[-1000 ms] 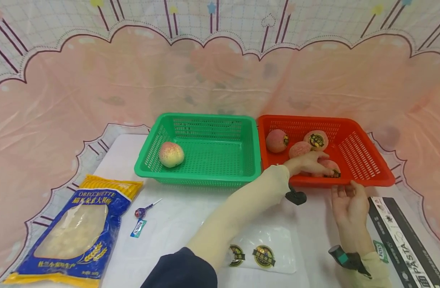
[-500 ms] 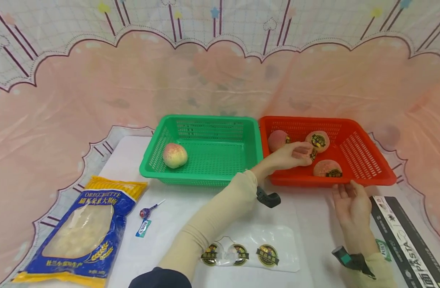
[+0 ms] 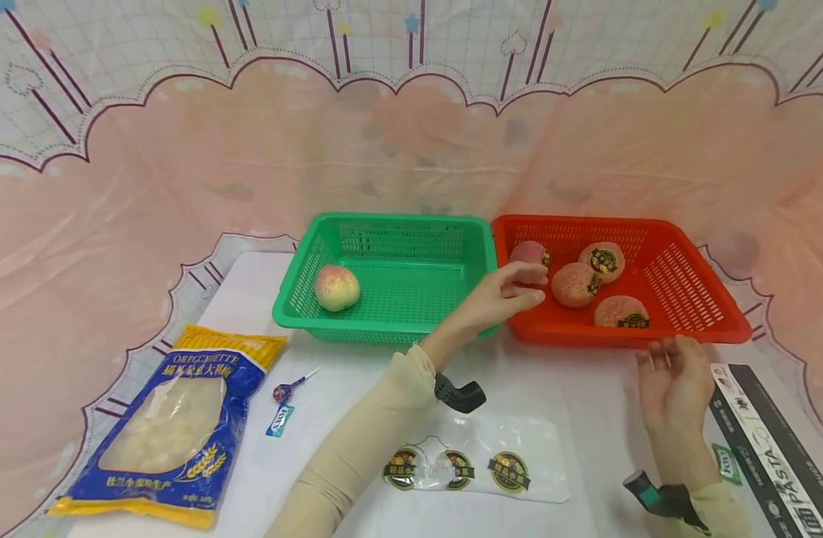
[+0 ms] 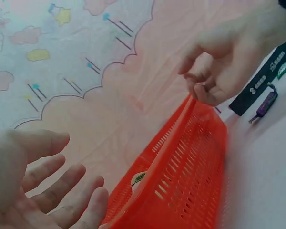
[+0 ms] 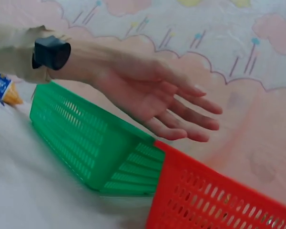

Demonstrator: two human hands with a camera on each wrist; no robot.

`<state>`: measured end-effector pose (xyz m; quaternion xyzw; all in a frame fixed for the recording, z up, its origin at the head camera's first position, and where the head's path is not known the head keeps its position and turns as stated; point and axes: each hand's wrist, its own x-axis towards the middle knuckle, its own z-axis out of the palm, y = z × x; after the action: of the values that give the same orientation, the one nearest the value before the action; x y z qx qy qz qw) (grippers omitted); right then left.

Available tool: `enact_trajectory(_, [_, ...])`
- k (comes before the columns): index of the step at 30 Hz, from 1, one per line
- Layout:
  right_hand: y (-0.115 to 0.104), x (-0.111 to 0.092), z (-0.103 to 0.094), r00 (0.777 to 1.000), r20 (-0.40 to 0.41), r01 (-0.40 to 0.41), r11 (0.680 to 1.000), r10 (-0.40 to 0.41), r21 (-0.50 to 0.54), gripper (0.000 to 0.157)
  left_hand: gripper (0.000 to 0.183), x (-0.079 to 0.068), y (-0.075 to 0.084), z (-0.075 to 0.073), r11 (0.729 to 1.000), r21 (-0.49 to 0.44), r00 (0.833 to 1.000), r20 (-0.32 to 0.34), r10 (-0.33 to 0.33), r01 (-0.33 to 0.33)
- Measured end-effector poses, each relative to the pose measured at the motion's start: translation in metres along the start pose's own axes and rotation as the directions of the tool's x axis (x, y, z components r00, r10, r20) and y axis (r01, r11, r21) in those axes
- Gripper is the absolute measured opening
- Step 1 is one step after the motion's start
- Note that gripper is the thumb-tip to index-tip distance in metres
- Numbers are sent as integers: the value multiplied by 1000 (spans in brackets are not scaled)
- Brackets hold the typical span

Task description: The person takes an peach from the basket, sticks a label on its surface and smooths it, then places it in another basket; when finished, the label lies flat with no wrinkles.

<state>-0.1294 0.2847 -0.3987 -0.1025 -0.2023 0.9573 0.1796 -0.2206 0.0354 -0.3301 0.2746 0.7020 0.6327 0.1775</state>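
Observation:
My left hand (image 3: 501, 299) hovers over the gap between the green basket (image 3: 384, 326) and the left end of the red basket (image 3: 694, 329). Its fingers are spread and loosely bent, with nothing in them, as the right wrist view also shows. Several pink peaches (image 3: 575, 285) with black-and-gold stickers lie in the red basket. One peach, yellow and pink (image 3: 337, 288), sits at the left in the green basket. My right hand (image 3: 676, 381) is palm up at the red basket's front rim, its fingertips right at the rim and loosely curled.
A blue-and-yellow pasta bag (image 3: 165, 426) lies at left, beside a lollipop (image 3: 283, 392) and a small mint packet (image 3: 279, 421). Clear plastic packaging with round stickers (image 3: 508, 472) lies in front. A long black pasta box (image 3: 764, 448) and a green packet (image 3: 726, 463) are at right.
My left hand lifted off the near peach, passed over the middle peach, and moved left out of the red basket. The middle peach has shifted slightly. My right hand stayed at the rim.

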Motion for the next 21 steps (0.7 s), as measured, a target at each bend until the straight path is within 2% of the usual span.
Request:
enact_trajectory(6, [11,-9,19,991,113,87,990,-74,-112,6,36,-24,-6,-7,997,-79,999,-42,21,-24])
enact_trajectory(9, [19,-8,29,975,198,142,969,-101,-201,5,35,-38,-10,-12,995,-79,998,-38,59,-62])
enact_trajectory(11, [26,-7,36,953,286,188,934,-99,-304,8,35,-48,-13,-16,992,-77,994,-35,101,-103])
enact_trajectory(14, [36,-4,47,894,446,250,874,-43,-417,12,33,-61,-22,-22,984,-69,984,-72,161,-166])
enact_trajectory(16, [42,-1,54,853,522,271,838,20,-475,14,32,-69,-31,-25,978,-84,976,-120,182,-193])
enact_trajectory(18, [49,2,62,819,566,264,815,93,-516,15,29,-78,-41,-27,970,-103,964,-177,201,-221])
enact_trajectory(21, [61,6,73,800,572,286,725,180,-627,18,27,-94,-52,-29,962,-135,942,-271,196,-239])
